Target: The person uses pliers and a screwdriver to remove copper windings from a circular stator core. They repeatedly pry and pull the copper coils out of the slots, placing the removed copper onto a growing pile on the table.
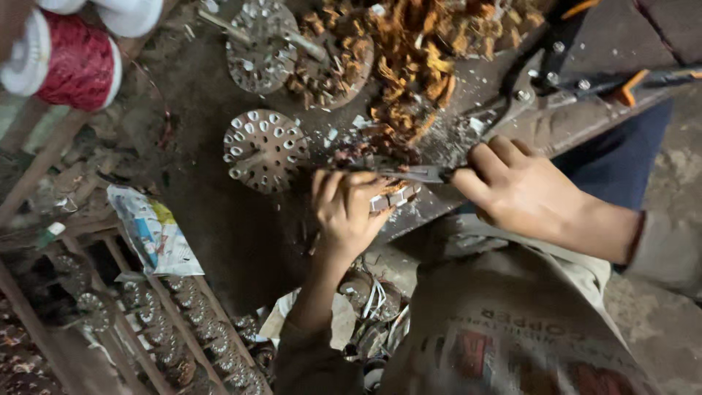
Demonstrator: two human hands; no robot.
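Note:
My left hand (347, 208) is closed around a small metal piece with white inserts (393, 197), held over the dark work surface. My right hand (515, 186) grips the handle of a slim metal hand tool (418, 173) whose tip points left and meets that piece above my left fingers. A heap of tangled copper wire scraps (420, 58) lies just beyond both hands. A round perforated metal disc with white inserts (263, 150) sits to the left of my left hand.
Two more perforated discs (292, 47) lie at the back. A bench shear with orange-tipped handles (585, 80) stands at right. A red wire spool (69, 62) is top left, a crumpled printed wrapper (153, 230) at left, and racks of several round parts (183, 322) lower left.

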